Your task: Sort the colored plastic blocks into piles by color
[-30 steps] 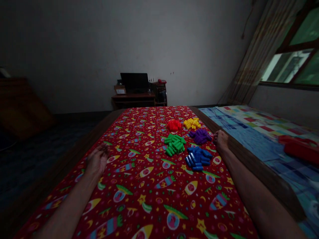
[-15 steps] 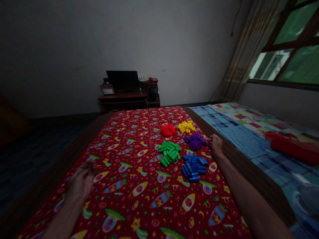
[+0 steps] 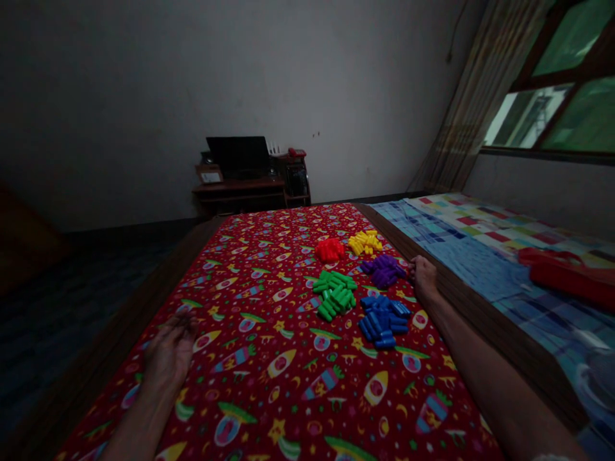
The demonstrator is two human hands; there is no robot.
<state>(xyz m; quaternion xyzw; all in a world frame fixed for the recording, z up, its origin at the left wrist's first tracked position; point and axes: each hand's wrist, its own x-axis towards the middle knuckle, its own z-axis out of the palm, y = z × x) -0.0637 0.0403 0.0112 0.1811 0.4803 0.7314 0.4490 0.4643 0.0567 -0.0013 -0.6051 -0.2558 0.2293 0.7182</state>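
On the left part of the red patterned cloth (image 3: 269, 410) rests my left hand (image 3: 170, 349), loosely curled with its fingers somewhat apart and nothing seen in it. My right hand (image 3: 423, 278) lies closed at the cloth's right edge, just right of a pile of purple plastic cylinders (image 3: 383, 271); no object shows in it. Nearer to me is a blue pile (image 3: 383, 322), and left of that a green pile (image 3: 335, 294). Farther back sit a red pile (image 3: 330, 250) and a yellow pile (image 3: 365, 242). All the pieces look like short small tubes.
The table's dark wooden edge (image 3: 509, 349) borders the cloth. To the right is a bed with checked bedding (image 3: 461, 256), a red bag (image 3: 571, 278) and a partly visible fan (image 3: 600, 374). A desk (image 3: 240, 187) with a monitor (image 3: 239, 157) stands against the far wall.
The whole view has shifted slightly, so the cloth, piles and hands appear a little farther right. Both hands keep about the same pose and the piles look unchanged.
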